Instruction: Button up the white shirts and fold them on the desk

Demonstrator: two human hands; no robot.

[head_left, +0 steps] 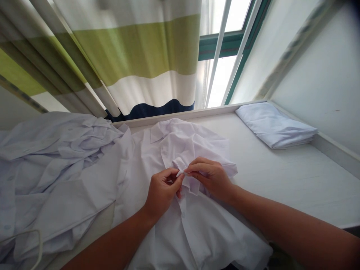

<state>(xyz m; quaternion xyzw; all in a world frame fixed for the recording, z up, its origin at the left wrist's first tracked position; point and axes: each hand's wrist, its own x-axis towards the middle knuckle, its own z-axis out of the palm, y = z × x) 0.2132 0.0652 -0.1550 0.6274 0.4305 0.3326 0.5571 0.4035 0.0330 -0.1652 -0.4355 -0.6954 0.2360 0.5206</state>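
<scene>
A white shirt (194, 228) lies spread and crumpled on the white table (295, 176) in front of me. My left hand (162, 192) pinches a small fold of the shirt's fabric near its front edge. My right hand (211, 177) pinches the same bit of cloth from the other side, fingers pressed together. The two hands meet fingertip to fingertip over the middle of the shirt. The collar lies toward the far side, near the window.
A heap of pale blue-white shirts (53, 165) covers the left of the table. A folded white garment (275, 125) rests at the far right corner by the wall. A striped curtain (135, 56) and window (225, 48) stand behind. A hanger wire (33, 240) shows bottom left.
</scene>
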